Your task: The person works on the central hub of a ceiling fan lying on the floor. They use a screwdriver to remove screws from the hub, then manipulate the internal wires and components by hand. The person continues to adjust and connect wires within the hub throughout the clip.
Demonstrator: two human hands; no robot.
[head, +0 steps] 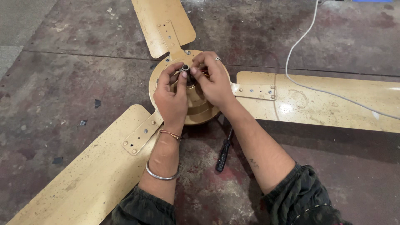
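Ceiling fan (196,106), cream-yellow and speckled, lies flat on a stained concrete floor (75,75) with its round motor housing facing up. Three blades can be counted: one (160,21) runs away from the housing toward the top edge, one (325,102) stretches out to the right, and one (87,175) slants down to the lower left. Each blade's long axis radiates straight from the housing, joined by a flat bracket with small screws.

At the housing's centre stands one short dark shaft (185,67), its end pointing up at the camera. Both hands meet there. The left hand (171,98) is curled, thumb and forefinger pinching the shaft tip; two bangles circle that wrist. The right hand (213,81), wearing one ring, is closed about the same shaft from the other side.

One black-handled screwdriver (223,151) lies just below the housing, between the forearms, pointing toward it. One white cable (300,79) crosses the right-hand blade.
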